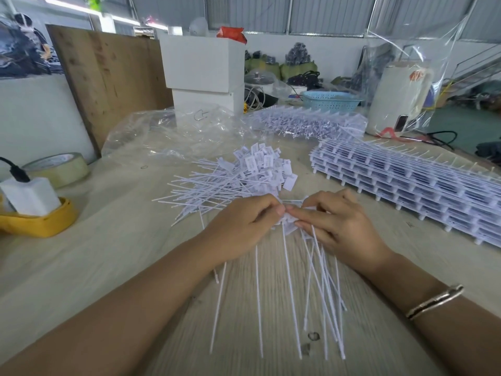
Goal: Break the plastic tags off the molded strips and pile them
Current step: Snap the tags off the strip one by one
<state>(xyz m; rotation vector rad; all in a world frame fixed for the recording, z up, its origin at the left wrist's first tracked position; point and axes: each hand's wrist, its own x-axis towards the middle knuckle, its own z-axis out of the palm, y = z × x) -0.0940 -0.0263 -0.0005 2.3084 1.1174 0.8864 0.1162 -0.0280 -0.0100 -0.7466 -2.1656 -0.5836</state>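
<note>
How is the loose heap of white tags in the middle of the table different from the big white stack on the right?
The pile of loose tags lies jumbled, tails splaying leftward; the stack of molded strips sits in neat flat layers. In the pile each tag is separate; in the stack they are joined in rows. The pile is smaller and lower. Both are the same white plastic, on the same wooden table.

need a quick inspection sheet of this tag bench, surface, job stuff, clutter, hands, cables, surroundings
surface: pale wood-grain table, bare patches show.
job's things: stacked white molded strips far right; loose pile of white plastic tags at centre; held bunch of tags, tails toward the viewer.
clutter: clear plastic bag, beige tape roll, yellow tray, blue basket, white boxes.
grippers: left hand and right hand both pinch the held bunch.
cables: black cable far right; black plug left.
surroundings: workshop, brown board leaning behind.
</note>
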